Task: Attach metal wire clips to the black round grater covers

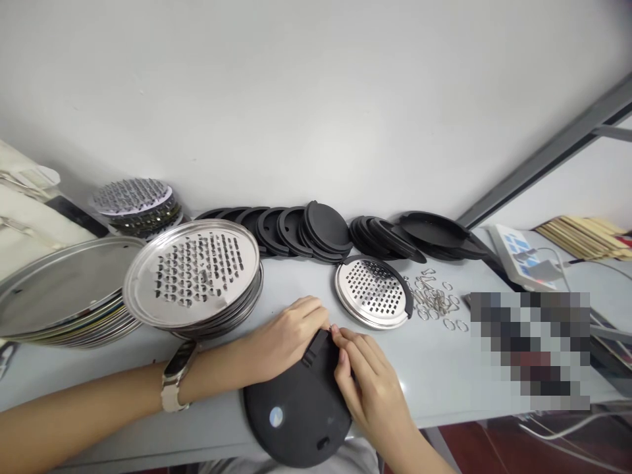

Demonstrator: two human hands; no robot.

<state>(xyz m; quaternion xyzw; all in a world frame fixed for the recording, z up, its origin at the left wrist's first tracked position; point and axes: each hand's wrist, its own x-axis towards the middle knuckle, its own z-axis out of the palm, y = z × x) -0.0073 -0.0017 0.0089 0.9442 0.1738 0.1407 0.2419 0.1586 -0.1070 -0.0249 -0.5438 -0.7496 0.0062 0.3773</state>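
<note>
A round black plastic dish is tilted at the table's front edge, its underside toward me, with a small round sticker and a slot near its lower rim. My left hand is closed over the upper end of the dish, beside a raised black tab. From the other side, my right hand grips that same end, its index finger and thumb bent inward. The fingertips of both hands meet at the top of the tab. Whatever small part may be pinched there is hidden. On my left wrist is a watch.
Stacks of round metal graters and large metal discs stand left. Black dishes line the wall. Smaller graters lie beside scattered metal rings. A power strip and a blurred-out patch are right.
</note>
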